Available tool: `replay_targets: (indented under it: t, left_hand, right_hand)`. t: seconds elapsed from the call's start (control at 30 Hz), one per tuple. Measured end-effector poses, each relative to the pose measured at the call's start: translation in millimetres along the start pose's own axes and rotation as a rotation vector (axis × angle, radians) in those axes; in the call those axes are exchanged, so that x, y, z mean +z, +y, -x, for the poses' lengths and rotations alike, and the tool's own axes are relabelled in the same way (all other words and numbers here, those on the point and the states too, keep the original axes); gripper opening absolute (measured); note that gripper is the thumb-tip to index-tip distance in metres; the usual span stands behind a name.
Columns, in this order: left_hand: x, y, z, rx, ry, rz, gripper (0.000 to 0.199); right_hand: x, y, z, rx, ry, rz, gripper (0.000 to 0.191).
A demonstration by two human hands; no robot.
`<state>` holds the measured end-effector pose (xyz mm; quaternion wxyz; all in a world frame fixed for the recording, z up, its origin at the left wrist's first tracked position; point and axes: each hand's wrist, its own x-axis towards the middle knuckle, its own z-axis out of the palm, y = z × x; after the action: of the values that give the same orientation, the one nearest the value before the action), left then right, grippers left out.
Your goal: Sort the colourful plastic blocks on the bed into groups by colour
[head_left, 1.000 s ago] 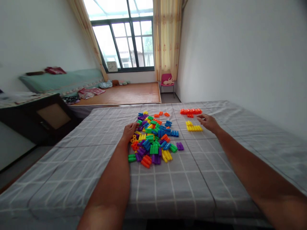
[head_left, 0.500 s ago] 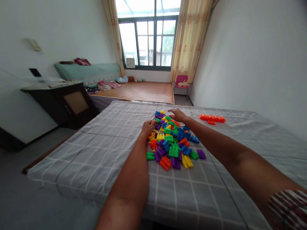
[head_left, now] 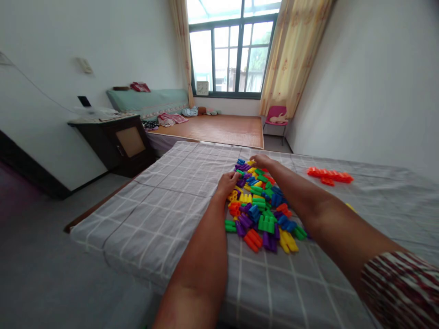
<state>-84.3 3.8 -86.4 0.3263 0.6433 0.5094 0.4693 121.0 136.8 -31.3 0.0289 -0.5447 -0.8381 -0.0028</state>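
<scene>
A heap of plastic building blocks [head_left: 259,201] made of joined tubes in green, purple, blue, yellow and orange lies on the checked cloth. My left hand [head_left: 227,183] rests at the heap's left edge with fingers curled beside purple and green blocks. What its fingertips hold, if anything, is hidden. My right hand [head_left: 263,161] reaches over to the far end of the heap, fingers bent down and closed on a yellow block [head_left: 252,162]. Right of the heap lies a row of joined orange blocks [head_left: 329,175], apart from both hands.
Grey checked cloth [head_left: 164,201] covers the bed or table surface. Beyond it stand a bed with a brown mat [head_left: 226,128], a dark cabinet [head_left: 128,144] at left and a pink chair [head_left: 276,115]. A yellow piece [head_left: 350,207] peeks out behind my right forearm.
My right hand has come down from spread fingers above the far end onto the yellow block. My left hand stays at the heap's left edge. The camera has turned somewhat left.
</scene>
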Motion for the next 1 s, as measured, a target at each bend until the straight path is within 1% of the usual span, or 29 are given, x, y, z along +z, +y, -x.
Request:
replay_targets:
  t: [0.1,0.17,0.27,0.37,0.43,0.5,0.57,0.67,0.73,0.77,0.87,0.93,1.0]
  left_hand:
    - [-0.8,0,-1,0.004,-0.003,0.02,0.042]
    - [-1.9,2,-1,-0.008,-0.007,0.036,0.043]
    - [-4.3,8,0,-0.025,0.005,0.084,0.043]
    - [-8.0,16,2,-0.014,0.072,0.147,0.044]
    - [-11.1,22,3,0.021,0.148,0.147,0.044]
    - [-14.3,27,4,0.07,0.214,0.106,0.042]
    - [-16.7,30,4,0.084,0.226,0.057,0.042]
    - [-18.1,30,4,0.037,0.158,-0.014,0.044]
    - [-18.4,28,4,0.01,0.121,-0.059,0.044]
    - [-18.6,26,3,0.006,0.115,-0.08,0.044]
    - [-20.2,22,3,0.01,0.106,-0.127,0.044]
    - [-21.6,19,3,0.01,0.099,-0.135,0.046]
    - [-22.7,18,2,0.0,0.089,-0.132,0.049]
  right_hand:
    - [-6,13,16,0.034,-0.022,-0.007,0.035]
    - [-10,19,30,0.038,0.001,-0.017,0.038]
    - [-19,24,55,0.062,0.071,-0.078,0.043]
    - [-33,34,86,0.119,0.191,-0.228,0.036]
    - [-44,50,113,0.158,0.305,-0.388,0.034]
    - [-53,75,146,0.194,0.391,-0.561,0.034]
    - [-57,103,183,0.263,0.442,-0.697,0.033]
    - [-51,139,236,0.457,0.496,-0.784,0.033]
    - [-40,151,261,0.555,0.504,-0.817,0.035]
    - [-35,154,269,0.579,0.493,-0.828,0.036]
    - [-22,156,280,0.59,0.44,-0.759,0.041]
    - [-18,159,282,0.59,0.409,-0.621,0.041]
    - [-15,167,284,0.62,0.385,-0.485,0.039]
